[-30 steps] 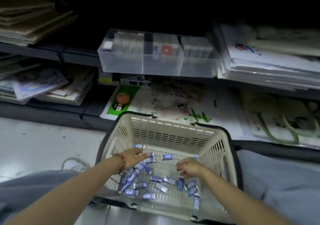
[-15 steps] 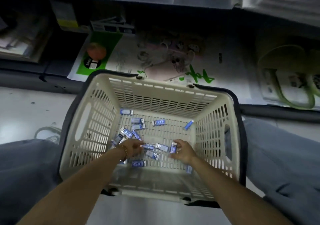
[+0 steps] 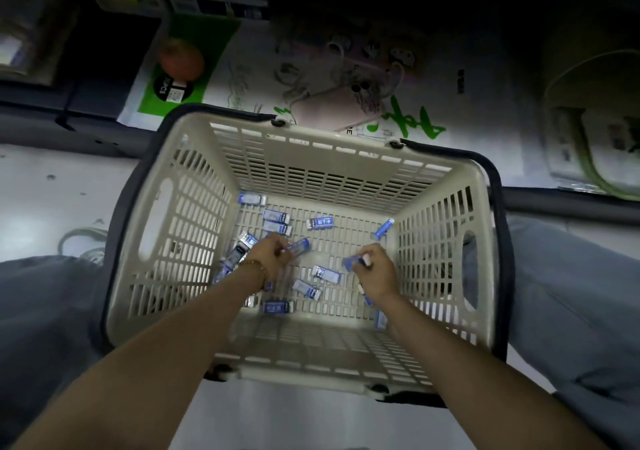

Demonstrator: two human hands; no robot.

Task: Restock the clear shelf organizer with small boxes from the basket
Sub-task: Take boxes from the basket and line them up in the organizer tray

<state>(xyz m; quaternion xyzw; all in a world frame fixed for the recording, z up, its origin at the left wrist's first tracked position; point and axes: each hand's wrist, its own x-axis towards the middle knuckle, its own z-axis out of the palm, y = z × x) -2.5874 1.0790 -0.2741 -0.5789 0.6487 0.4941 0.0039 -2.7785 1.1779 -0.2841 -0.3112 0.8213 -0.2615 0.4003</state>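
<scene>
Our left hand [image 3: 268, 257] is down in the basket [image 3: 194, 228], fingers curled round a box [image 3: 296, 247]. Its long axis runs across the basket, and its free end sticks out to the right, angled slightly toward the far wall. Our right hand [image 3: 375, 273] pinches a second box [image 3: 353, 262] between thumb and fingertips, long axis also crosswise, jutting left of the hand. The loose boxes [image 3: 320, 222] lie flat on the basket floor between and around both hands, pointing every way. One leans diagonally at the right wall. All are blue and white with printed writing on the band, too small for us to read. A bracelet [image 3: 254, 266] circles our left wrist.
</scene>
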